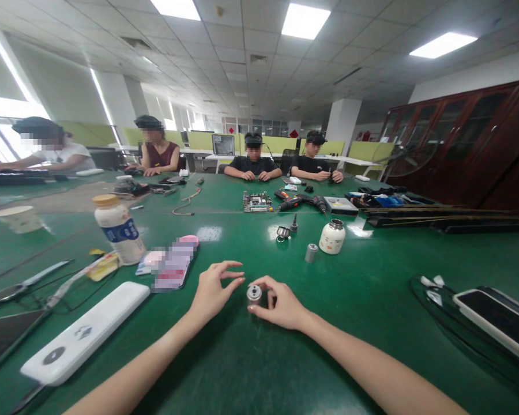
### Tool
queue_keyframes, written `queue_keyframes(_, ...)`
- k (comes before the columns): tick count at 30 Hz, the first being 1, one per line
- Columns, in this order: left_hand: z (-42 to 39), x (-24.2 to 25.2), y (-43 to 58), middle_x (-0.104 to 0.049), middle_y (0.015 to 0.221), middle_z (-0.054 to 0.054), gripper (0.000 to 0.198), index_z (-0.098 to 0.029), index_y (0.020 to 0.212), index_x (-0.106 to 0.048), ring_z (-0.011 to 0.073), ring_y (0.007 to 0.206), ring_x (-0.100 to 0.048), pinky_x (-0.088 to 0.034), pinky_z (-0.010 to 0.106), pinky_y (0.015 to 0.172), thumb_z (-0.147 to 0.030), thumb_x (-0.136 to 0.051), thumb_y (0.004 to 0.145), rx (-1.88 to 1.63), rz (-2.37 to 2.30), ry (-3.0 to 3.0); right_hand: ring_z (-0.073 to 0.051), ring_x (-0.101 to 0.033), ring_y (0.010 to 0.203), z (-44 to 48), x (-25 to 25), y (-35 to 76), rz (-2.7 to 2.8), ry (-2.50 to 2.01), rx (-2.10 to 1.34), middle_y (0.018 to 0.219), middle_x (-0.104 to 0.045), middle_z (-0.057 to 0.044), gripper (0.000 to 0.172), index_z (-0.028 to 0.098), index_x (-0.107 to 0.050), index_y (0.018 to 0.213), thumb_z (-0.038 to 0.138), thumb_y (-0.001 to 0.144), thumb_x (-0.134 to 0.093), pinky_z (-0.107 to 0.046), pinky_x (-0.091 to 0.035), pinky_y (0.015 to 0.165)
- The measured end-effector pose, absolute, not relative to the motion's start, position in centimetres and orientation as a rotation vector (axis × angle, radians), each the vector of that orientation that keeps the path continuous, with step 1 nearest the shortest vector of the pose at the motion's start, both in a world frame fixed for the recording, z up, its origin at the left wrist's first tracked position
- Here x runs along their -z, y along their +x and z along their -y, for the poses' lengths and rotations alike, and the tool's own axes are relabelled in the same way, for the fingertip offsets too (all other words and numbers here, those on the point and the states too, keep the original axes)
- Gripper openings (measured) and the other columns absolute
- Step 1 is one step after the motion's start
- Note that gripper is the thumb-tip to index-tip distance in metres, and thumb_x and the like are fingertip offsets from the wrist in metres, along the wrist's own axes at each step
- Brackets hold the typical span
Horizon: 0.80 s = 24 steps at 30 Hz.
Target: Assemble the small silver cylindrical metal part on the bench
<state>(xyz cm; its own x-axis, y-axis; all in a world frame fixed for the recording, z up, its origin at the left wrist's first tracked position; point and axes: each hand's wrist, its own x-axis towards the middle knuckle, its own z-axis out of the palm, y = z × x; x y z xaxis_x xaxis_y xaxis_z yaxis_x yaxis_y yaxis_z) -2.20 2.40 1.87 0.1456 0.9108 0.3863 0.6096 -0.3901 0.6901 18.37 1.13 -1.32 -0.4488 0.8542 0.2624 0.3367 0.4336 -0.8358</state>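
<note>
Right hand (282, 305) holds a metal cylinder (254, 294), left hand (213, 289) spread, above green table (358, 305) under ceiling lights (306, 21).

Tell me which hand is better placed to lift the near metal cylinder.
Likely the right hand: its thumb and index finger curl around the near metal cylinder, while the left hand is open, its fingertips apart from it.
</note>
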Motion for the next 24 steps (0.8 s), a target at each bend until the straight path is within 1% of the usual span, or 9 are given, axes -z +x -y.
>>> queue_keyframes(3, -3.1, -0.6, -2.9, -0.08, 0.092, 0.003, 0.021, -0.026, 0.099, -0.071, 0.0314, 0.119, -0.061, -0.038, 0.054, 0.102, -0.031, -0.07, 0.079, -0.913, -1.567, 2.128, -0.005, -0.05, 0.05, -1.1, 1.3, 18.4, 1.987, -1.003, -0.942, 0.101, -0.07, 0.0, 0.043, 0.023, -0.061, 0.111, 0.032, 0.073, -0.077, -0.018, -0.037, 0.047)
queue_keyframes(5, -3.3, -0.1, -3.0, -0.08, 0.093, 0.002, 0.021, -0.027, 0.1, -0.072, 0.032, 0.123, -0.057, -0.035, 0.056, 0.104, -0.033, -0.07, 0.08, -0.873, -1.599, 2.151, -0.005, -0.049, 0.05, -1.1, 1.4, 18.4, 1.987, -1.004, -0.934, 0.1, -0.07, 0.001, 0.043, 0.023, -0.061, 0.112, 0.032, 0.073, -0.077, -0.018, -0.037, 0.047)
queue_keyframes(7, -3.3, -0.1, -3.0, -0.08, 0.091, 0.002, 0.025, -0.027, 0.103, -0.071, 0.0319, 0.122, -0.058, -0.033, 0.056, 0.105, -0.034, -0.071, 0.079, -0.903, -1.599, 2.155, -0.004, -0.049, 0.049, -1.1, 1.4, 18.4, 1.988, -1.005, -0.922, 0.099, -0.07, 0.001, 0.043, 0.024, -0.061, 0.112, 0.032, 0.073, -0.077, -0.018, -0.037, 0.048)
queue_keyframes(11, -2.7, -1.5, -2.3, -0.08, 0.09, 0.002, 0.028, -0.025, 0.107, -0.068, 0.0276, 0.108, -0.066, -0.042, 0.046, 0.1, -0.038, -0.068, 0.081, -1.096, -1.452, 2.08, -0.004, -0.049, 0.049, -1.1, 1.5, 18.4, 1.983, -1.001, -0.926, 0.101, -0.07, 0.001, 0.042, 0.024, -0.061, 0.11, 0.031, 0.073, -0.077, -0.017, -0.037, 0.047)
queue_keyframes(13, -2.1, -2.4, -1.8, -0.079, 0.093, 0.003, 0.028, -0.025, 0.106, -0.069, 0.0266, 0.107, -0.068, -0.044, 0.044, 0.1, -0.04, -0.067, 0.083, -1.171, -1.367, 2.067, -0.004, -0.049, 0.049, -1.2, 1.5, 18.4, 1.981, -0.994, -0.935, 0.101, -0.07, 0.001, 0.043, 0.024, -0.06, 0.111, 0.031, 0.073, -0.077, -0.017, -0.037, 0.047)
queue_keyframes(16, -1.3, -3.1, -1.0, -0.079, 0.092, 0.003, 0.028, -0.025, 0.107, -0.069, 0.0262, 0.107, -0.068, -0.044, 0.043, 0.101, -0.039, -0.067, 0.083, -1.194, -1.256, 2.083, -0.004, -0.049, 0.048, -1.2, 1.6, 18.4, 1.978, -0.983, -0.928, 0.102, -0.069, 0.0, 0.043, 0.023, -0.06, 0.111, 0.031, 0.073, -0.078, -0.018, -0.037, 0.046)
queue_keyframes(18, -0.9, -3.1, -0.7, -0.078, 0.096, 0.004, 0.03, -0.025, 0.109, -0.069, 0.0264, 0.108, -0.067, -0.045, 0.044, 0.102, -0.037, -0.069, 0.082, -1.174, -1.211, 2.096, -0.004, -0.049, 0.048, -1.2, 1.7, 18.3, 1.972, -0.977, -0.916, 0.101, -0.069, 0.0, 0.044, 0.023, -0.06, 0.112, 0.031, 0.073, -0.077, -0.018, -0.036, 0.045)
queue_keyframes(21, -0.7, -2.8, -0.5, -0.075, 0.106, 0.007, 0.03, -0.024, 0.109, -0.07, 0.0262, 0.108, -0.067, -0.048, 0.042, 0.098, -0.035, -0.07, 0.081, -1.13, -1.175, 2.112, -0.005, -0.05, 0.048, -1.2, 1.8, 18.3, 1.964, -0.979, -0.909, 0.096, -0.068, 0.0, 0.044, 0.022, -0.059, 0.112, 0.032, 0.073, -0.077, -0.018, -0.037, 0.045)
queue_keyframes(24, -0.6, -2.9, -0.5, -0.075, 0.107, 0.007, 0.028, -0.025, 0.108, -0.071, 0.026, 0.107, -0.066, -0.049, 0.042, 0.097, -0.034, -0.069, 0.081, -1.091, -1.183, 2.161, -0.005, -0.05, 0.048, -1.2, 1.9, 18.2, 1.969, -0.985, -0.907, 0.091, -0.068, 0.001, 0.045, 0.021, -0.058, 0.112, 0.033, 0.073, -0.077, -0.018, -0.037, 0.045)
